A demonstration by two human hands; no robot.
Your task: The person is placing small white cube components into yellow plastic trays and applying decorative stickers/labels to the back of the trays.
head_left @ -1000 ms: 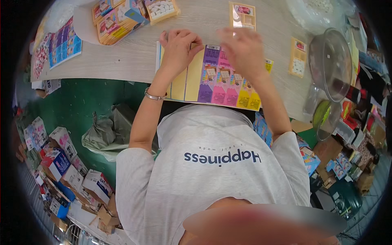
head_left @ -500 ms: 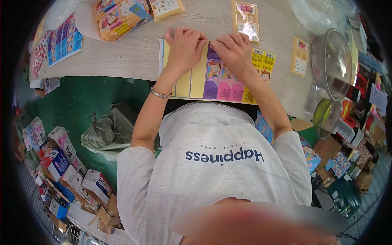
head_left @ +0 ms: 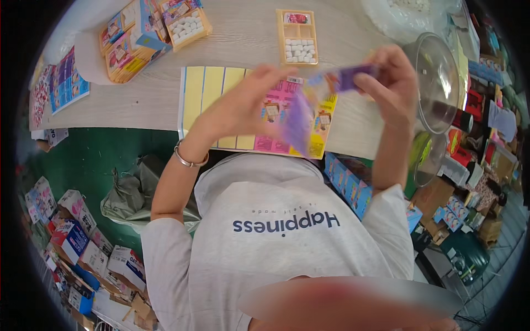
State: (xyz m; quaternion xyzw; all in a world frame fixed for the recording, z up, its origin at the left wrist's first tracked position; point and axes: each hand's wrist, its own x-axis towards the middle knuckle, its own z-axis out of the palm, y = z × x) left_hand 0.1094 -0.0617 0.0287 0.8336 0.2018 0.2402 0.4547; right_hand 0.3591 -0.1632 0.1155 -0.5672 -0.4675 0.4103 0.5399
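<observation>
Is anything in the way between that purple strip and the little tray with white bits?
Nothing that I can see. The right hand holds the purple strip, blurred, below the tray in the picture, with only tabletop showing between them.

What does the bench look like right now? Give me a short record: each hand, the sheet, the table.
Right hand: holds a bent purple strip
Left hand: over the sticker sheet, blurred; contact unclear
Sheet: yellow backing at left, pink and yellow stickers at right
Table: tray with white pieces beyond the sheet; clear bowl at right; blue box with trays at upper left
</observation>
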